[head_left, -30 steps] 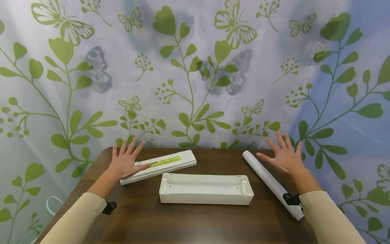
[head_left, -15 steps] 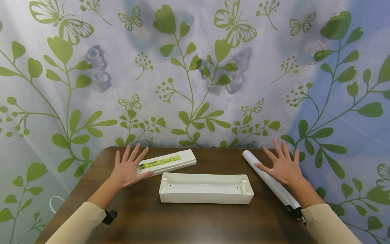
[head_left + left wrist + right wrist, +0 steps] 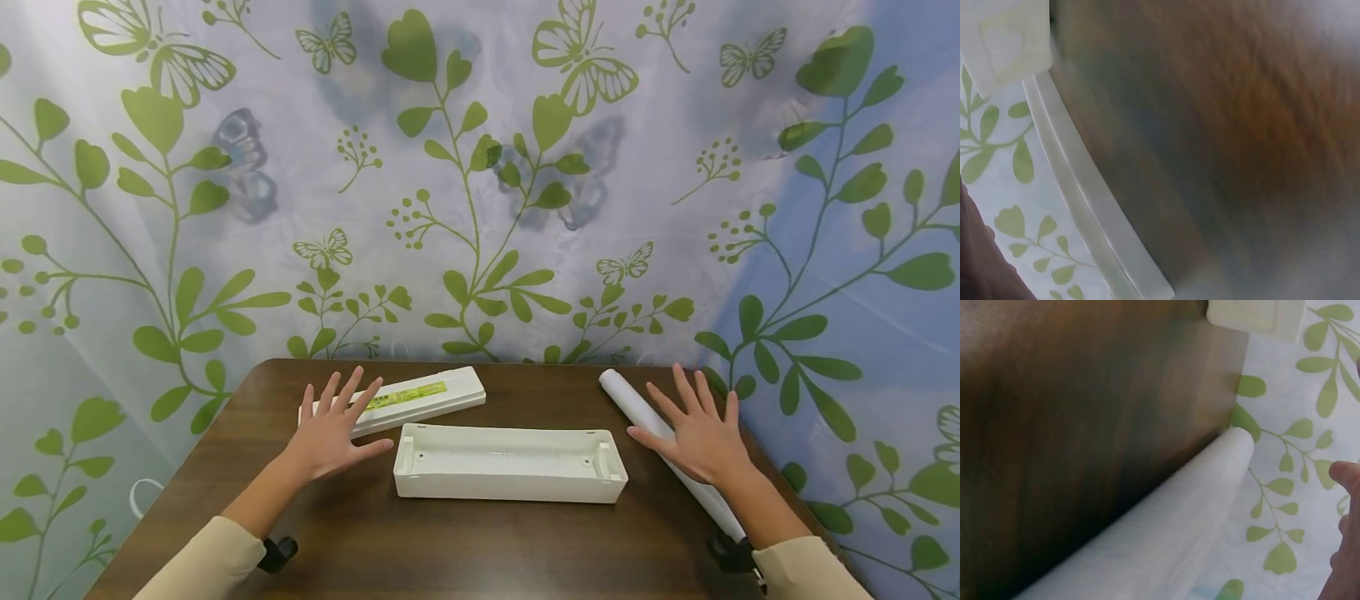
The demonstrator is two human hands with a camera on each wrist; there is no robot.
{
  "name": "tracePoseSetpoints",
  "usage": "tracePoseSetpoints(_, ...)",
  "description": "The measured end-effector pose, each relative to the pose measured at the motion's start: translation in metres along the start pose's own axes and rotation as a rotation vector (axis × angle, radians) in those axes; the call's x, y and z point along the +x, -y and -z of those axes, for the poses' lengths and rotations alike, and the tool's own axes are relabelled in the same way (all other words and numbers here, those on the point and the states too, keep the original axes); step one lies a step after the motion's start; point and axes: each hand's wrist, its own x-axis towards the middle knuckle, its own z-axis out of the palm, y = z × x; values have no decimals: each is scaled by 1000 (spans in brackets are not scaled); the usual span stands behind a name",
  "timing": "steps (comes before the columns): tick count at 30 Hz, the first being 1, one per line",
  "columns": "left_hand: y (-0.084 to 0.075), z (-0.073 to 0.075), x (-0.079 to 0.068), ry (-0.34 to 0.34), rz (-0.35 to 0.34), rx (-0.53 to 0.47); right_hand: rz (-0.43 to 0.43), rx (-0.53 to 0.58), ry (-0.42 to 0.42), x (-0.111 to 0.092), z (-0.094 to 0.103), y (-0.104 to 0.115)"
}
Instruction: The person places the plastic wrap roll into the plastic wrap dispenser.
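Observation:
In the head view my left hand (image 3: 330, 433) is held with fingers spread, overlapping the near left part of a long white lid (image 3: 431, 398) with a yellow-green label. Fingers splayed too, my right hand (image 3: 701, 437) overlaps a long white roll (image 3: 630, 402) lying slantwise; it looks like a roll of plastic film. Between the hands sits a long white plastic box (image 3: 510, 487), open at the top, its inside bare. Neither hand grips anything. The left wrist view catches the lid's edge (image 3: 1097, 200), and the right wrist view shows the roll (image 3: 1166, 519) close up.
Everything lies on a dark brown wooden table (image 3: 450, 550). Behind it hangs a pale curtain (image 3: 480, 208) printed with green leaves and butterflies. A black wrist camera (image 3: 277, 554) is strapped at the left sleeve, another (image 3: 729, 554) at the right.
Both spread hands have come down and nearer in the head view, the left one also shifting right. The box, lid and roll stay where they were.

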Motion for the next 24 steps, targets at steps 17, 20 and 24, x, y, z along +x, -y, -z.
tracePoseSetpoints(17,-23,-10,-10,11,-56,-144,-55,63,54,-27,-18,-2)
tracePoseSetpoints(20,-27,-11,-11,13,-70,-187,-57,81,37,-30,-20,-3)
tracePoseSetpoints(24,-31,-13,-11,22,-85,-223,-38,121,-21,-34,-21,-7)
